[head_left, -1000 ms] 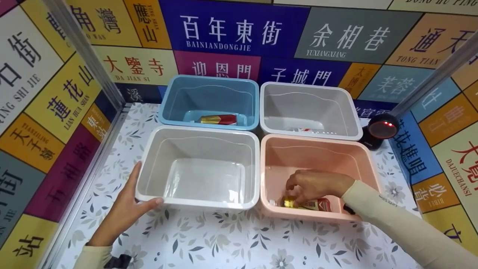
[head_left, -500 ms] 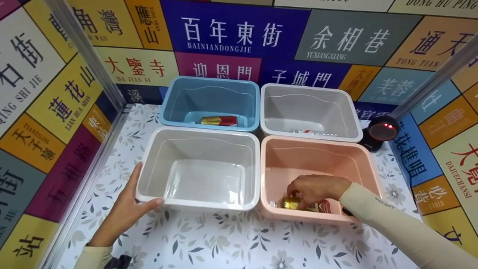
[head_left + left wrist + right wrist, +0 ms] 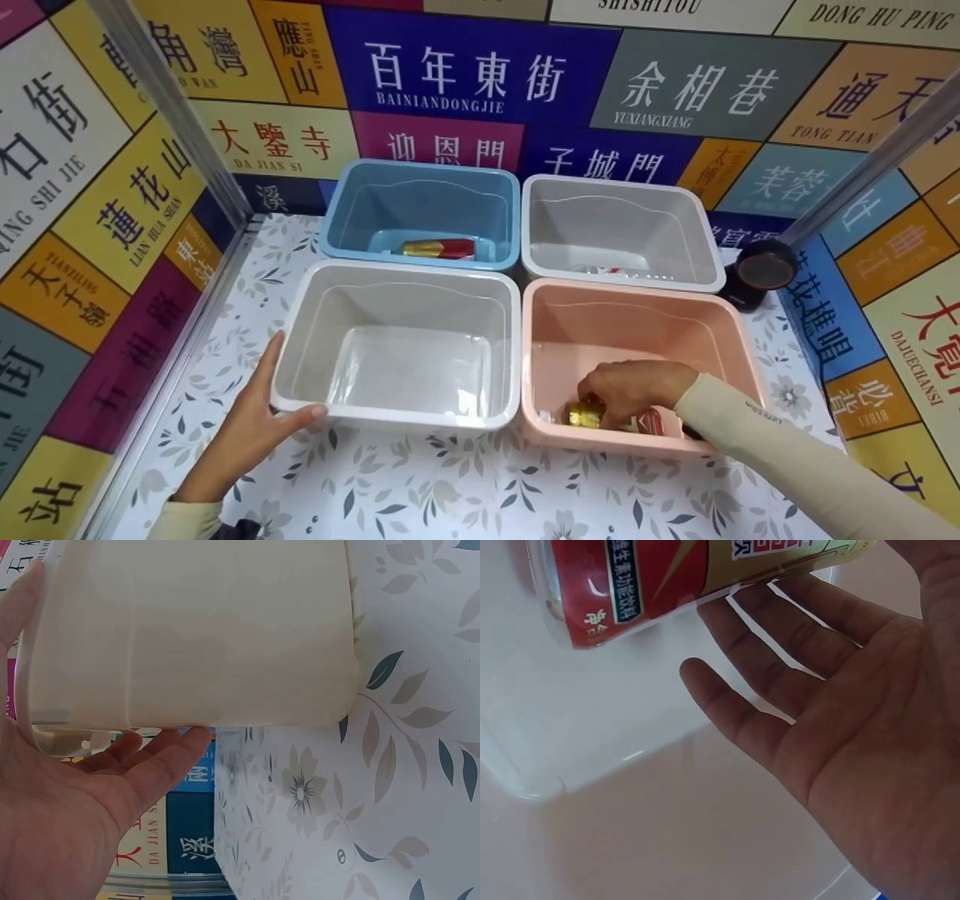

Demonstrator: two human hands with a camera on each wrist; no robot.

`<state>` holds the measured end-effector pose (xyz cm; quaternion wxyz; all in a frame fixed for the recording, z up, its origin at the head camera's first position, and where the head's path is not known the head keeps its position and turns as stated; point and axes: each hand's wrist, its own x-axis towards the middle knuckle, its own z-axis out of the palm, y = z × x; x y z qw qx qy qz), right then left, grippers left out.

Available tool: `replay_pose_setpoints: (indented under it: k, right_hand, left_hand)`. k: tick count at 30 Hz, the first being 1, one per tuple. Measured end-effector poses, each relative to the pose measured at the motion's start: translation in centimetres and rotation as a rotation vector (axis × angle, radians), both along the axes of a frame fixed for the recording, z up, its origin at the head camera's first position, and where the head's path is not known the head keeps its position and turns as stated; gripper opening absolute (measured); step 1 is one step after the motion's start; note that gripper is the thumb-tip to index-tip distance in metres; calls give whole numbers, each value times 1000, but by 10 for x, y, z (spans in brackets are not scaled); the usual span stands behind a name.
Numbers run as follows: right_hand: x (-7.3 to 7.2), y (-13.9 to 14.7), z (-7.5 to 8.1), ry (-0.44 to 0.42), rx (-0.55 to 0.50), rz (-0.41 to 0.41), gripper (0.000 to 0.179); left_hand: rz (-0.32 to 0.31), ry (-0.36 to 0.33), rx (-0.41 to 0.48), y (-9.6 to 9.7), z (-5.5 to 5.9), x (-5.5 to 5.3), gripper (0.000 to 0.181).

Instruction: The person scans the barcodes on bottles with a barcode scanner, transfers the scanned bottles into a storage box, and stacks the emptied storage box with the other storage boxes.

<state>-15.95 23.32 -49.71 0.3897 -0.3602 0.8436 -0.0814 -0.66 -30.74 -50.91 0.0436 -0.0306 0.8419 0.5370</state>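
Note:
My left hand [image 3: 247, 431] rests against the left front corner of a white bin [image 3: 401, 420]. Its fairly straight fingers [image 3: 176, 754] touch the bin's side, while the thumb lies at the front rim. Inside the pink bin [image 3: 622, 441], my right hand [image 3: 634, 391] reaches down to a drink bottle [image 3: 583, 415] lying on its side. In the right wrist view, the bottle [image 3: 649, 585] has a red and gold label; fingertips meet its lower side and the thumb is at the upper right. The head view shows the fingers bent round its middle, partly hiding it.
A blue bin [image 3: 420, 169] behind holds a red and gold bottle [image 3: 439, 248]. Beside it, a grey bin [image 3: 622, 187] contains a clear bottle [image 3: 611, 271], mostly hidden. A black scanner-like device [image 3: 761, 274] stands at the right. Patterned panels enclose the flowered table [image 3: 450, 487].
The right hand has lowered slightly onto the bottle in the pink bin, and its fingers have drawn closer round it. The left hand stays at the white bin's corner. The scanner's red lights went dark.

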Motion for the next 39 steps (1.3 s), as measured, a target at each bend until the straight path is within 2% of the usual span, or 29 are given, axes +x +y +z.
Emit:
replay_pose_setpoints:
  k: [8, 13, 20, 27, 39]
  right_hand:
    - [0, -3, 3, 25, 4, 11, 17]
    - [-1, -2, 15, 20, 9, -15, 21]
    - [-5, 2, 35, 23, -12, -58, 38]
    - [-11, 9, 48, 30, -73, -54, 34]
    - [-16, 18, 63, 64, -99, -61, 36]
  left_hand:
    - [2, 4, -13, -1, 0, 0, 130]
    - [-9, 11, -11, -1, -1, 0, 129]
    - [-14, 12, -11, -1, -1, -1, 128]
    - [-16, -1, -7, -1, -1, -1, 128]
    - [-23, 18, -5, -1, -1, -1, 126]
